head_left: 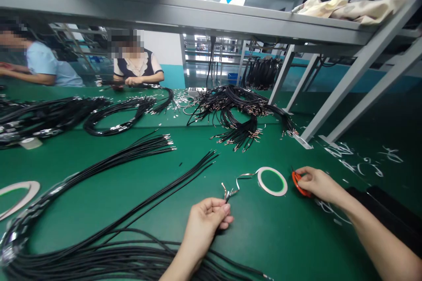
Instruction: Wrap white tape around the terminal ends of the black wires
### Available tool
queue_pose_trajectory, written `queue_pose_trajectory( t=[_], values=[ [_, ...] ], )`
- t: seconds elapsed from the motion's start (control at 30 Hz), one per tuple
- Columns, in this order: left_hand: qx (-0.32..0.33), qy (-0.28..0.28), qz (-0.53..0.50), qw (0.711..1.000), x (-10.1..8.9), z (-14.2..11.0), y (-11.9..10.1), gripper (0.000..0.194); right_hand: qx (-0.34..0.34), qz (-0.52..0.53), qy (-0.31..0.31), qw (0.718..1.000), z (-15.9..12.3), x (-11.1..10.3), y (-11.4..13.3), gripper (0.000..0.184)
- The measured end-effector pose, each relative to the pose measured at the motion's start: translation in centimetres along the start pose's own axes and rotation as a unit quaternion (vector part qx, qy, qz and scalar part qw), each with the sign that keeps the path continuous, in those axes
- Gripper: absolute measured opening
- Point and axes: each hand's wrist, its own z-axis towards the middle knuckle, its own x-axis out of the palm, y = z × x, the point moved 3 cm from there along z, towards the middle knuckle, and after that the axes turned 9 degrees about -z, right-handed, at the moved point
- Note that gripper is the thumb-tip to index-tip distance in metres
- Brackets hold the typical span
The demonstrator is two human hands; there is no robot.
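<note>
My left hand (206, 221) pinches the ends of a few black wires (227, 194), whose bare metal tips stick out past my fingers. A thin strip of tape (245, 176) runs from those tips to a small roll of white tape (272, 181) lying on the green mat (99, 202). My right hand (318, 183) grips a small orange-handled tool (300, 184), probably scissors. My fingers hide most of it, including any blades. Long black wires (108, 246) lie under and left of my left hand.
Bundles of black wires with metal terminals (231, 105) lie across the far mat. A larger tape roll (21, 197) sits at the left edge. White scraps (362, 162) lie to the right. Metal shelf legs (362, 79) stand at right, and two co-workers (136, 59) sit beyond.
</note>
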Motion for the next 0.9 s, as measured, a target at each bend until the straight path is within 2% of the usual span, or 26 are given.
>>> queue_pose_trajectory(
  t=[0.07, 0.13, 0.17, 0.23, 0.3, 0.37, 0.43, 0.57, 0.73, 0.9],
  values=[
    [-0.005, 0.0, 0.0, 1.0, 0.0, 0.0, 0.0, 0.038, -0.032, 0.047, -0.027, 0.998, -1.6, 0.3, 1.5, 0.04],
    [-0.009, -0.002, 0.003, 1.0, 0.0, -0.1, -0.1, 0.036, -0.111, 0.154, -0.104, 0.976, -3.8, 0.7, 4.0, 0.049],
    [-0.009, -0.004, 0.004, 1.0, 0.1, -0.1, -0.2, 0.035, -0.134, 0.164, -0.119, 0.97, -5.1, 1.2, 5.3, 0.05],
    [-0.005, -0.008, 0.004, 1.0, 0.1, -0.2, -0.3, 0.034, -0.182, 0.147, -0.106, 0.966, -7.5, 2.9, 8.2, 0.044],
    [-0.002, -0.013, 0.005, 1.0, 0.0, -0.1, -0.2, 0.035, -0.24, 0.1, -0.096, 0.961, -9.3, 4.7, 10.9, 0.05],
    [-0.001, -0.017, 0.008, 1.0, -0.1, 0.0, 0.0, 0.035, -0.288, 0.065, -0.105, 0.95, -10.3, 6.4, 12.6, 0.04],
    [0.0, -0.018, 0.011, 1.0, -0.2, 0.1, 0.2, 0.035, -0.312, 0.005, -0.137, 0.94, -10.7, 7.6, 13.6, 0.032],
    [-0.001, -0.019, 0.011, 1.0, -0.2, 0.0, 0.2, 0.034, -0.342, -0.099, -0.181, 0.917, -10.6, 8.6, 14.2, 0.034],
    [-0.004, -0.023, 0.009, 1.0, 0.0, -0.2, -0.1, 0.032, -0.343, -0.124, -0.202, 0.909, -10.6, 8.7, 14.4, 0.034],
    [-0.008, -0.027, 0.014, 1.0, 0.1, -0.2, 0.1, 0.03, -0.339, -0.136, -0.193, 0.911, -10.5, 9.0, 14.3, 0.036]
  ],
)
